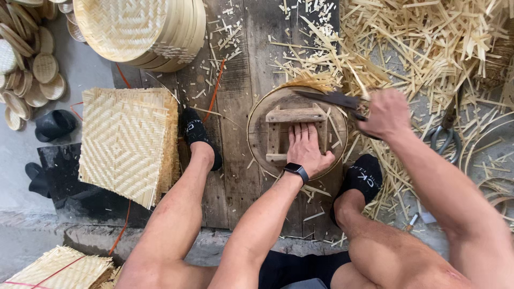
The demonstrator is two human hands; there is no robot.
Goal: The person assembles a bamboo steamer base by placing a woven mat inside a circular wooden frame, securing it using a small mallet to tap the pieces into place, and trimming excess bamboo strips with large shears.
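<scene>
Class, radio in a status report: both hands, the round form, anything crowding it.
Left hand flat on wooden block atop round form. Right hand grips knife at the rim. Bamboo offcuts heaped alongside; shears nearby.

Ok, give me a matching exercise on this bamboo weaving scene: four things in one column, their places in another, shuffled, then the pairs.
Things:
1. left hand
2. right hand
3. stack of square woven mats
4. scissors

Places:
A. lying among the bamboo scraps at the right
B. pressed flat on the wooden frame atop the round form
C. gripping the long knife
D. on the boards left of the left foot

Pairs: 1-B, 2-C, 3-D, 4-A
</scene>
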